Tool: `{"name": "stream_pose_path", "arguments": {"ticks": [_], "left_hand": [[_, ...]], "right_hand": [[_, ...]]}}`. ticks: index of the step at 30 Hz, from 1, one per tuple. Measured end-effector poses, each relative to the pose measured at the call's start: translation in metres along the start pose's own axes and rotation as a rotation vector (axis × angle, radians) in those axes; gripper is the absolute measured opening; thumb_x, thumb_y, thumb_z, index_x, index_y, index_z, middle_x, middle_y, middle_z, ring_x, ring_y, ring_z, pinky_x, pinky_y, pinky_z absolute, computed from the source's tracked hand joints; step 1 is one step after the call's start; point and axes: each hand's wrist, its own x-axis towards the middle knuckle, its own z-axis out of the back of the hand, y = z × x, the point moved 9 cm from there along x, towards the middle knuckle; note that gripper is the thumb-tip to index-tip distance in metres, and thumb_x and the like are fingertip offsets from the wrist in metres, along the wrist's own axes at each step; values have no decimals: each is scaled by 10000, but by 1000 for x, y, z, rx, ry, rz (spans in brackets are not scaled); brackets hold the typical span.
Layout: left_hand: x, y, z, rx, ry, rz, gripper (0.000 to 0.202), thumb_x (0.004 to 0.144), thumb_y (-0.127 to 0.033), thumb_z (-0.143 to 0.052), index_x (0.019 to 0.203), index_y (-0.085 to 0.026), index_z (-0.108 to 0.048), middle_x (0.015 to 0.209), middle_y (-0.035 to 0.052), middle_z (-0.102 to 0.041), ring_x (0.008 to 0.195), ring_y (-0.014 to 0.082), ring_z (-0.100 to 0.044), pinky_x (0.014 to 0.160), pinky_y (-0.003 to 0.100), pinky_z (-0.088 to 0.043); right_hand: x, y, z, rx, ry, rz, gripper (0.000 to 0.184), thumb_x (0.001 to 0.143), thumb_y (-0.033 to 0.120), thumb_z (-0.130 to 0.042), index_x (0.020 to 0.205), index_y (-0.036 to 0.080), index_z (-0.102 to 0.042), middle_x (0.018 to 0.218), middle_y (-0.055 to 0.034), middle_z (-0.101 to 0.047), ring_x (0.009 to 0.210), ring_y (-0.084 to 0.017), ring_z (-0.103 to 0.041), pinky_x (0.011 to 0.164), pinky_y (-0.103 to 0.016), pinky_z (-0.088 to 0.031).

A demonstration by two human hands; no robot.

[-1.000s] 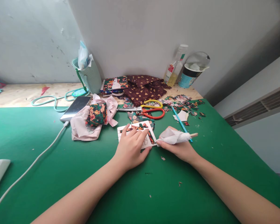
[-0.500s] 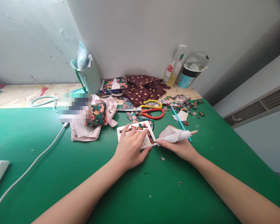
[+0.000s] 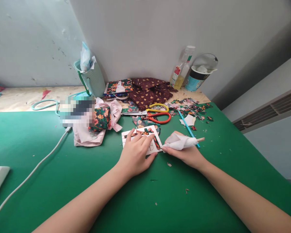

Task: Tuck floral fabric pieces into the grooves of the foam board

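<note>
Left hand (image 3: 135, 153) lies flat, palm down, fingers (image 3: 141, 138) slightly spread, pressing on a white card (image 3: 152, 134) with floral fabric bits stuck on it, center of frame on the green mat (image 3: 145, 200). Right hand (image 3: 188, 153) sits just right of the card, curled closed around a thin wooden stick (image 3: 201, 139) wrapped in white tissue (image 3: 180, 142); the wrapped tip touches the card's right edge, the bare stick end pokes out right. Just behind the right hand: blue pencil (image 3: 187, 127) lying diagonal, small white paper scrap (image 3: 189, 120). Behind the card: scissors (image 3: 155, 115) with yellow and orange handles, near a scatter of floral fabric scraps (image 3: 191, 108). Left of the card: pink cloth (image 3: 87, 136) with a floral piece on it, white cable (image 3: 31, 173) running to lower left. Upper center by the wall: maroon fabric (image 3: 149, 90), teal basket (image 3: 92, 79), bottle (image 3: 181, 69), cup (image 3: 199, 76).
</note>
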Motion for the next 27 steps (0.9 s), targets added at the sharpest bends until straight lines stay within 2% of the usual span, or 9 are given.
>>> {"name": "stream_pose_path", "arguments": {"ticks": [9, 14, 22, 27], "left_hand": [[1, 0, 0, 8, -2, -1, 473, 857, -346, -544, 1273, -132, -476, 1087, 91, -681, 1003, 261, -596, 1089, 520, -214], [1, 0, 0, 7, -8, -1, 480, 853, -346, -553, 1279, -139, -473, 1085, 83, -683, 999, 260, -597, 1086, 523, -219], [1, -1, 2, 5, -10, -12, 455, 856, -346, -549, 1256, -141, -486, 1060, 91, -691, 977, 256, -612, 1095, 528, -207], [1, -2, 3, -1, -16, -17, 445, 856, -349, -552, 1249, -151, -488, 1070, 89, -692, 982, 257, -615, 1089, 533, -213]], "right_hand": [[0, 2, -3, 12, 14, -1, 293, 754, 377, -699, 733, 214, -457, 677, 34, -536, 622, -133, -518, 578, -256, -432], [1, -4, 4, 47, -34, -46, 303, 728, 401, -719, 744, 210, -484, 689, 18, -570, 636, -147, -538, 592, -274, -448], [7, -8, 13, 172, -106, -22, 281, 706, 391, -749, 789, 213, -547, 756, -5, -633, 722, -182, -608, 713, -322, -497], [8, -14, 13, 219, -120, -62, 286, 681, 428, -764, 799, 214, -615, 819, -36, -694, 802, -233, -657, 798, -394, -525]]}}
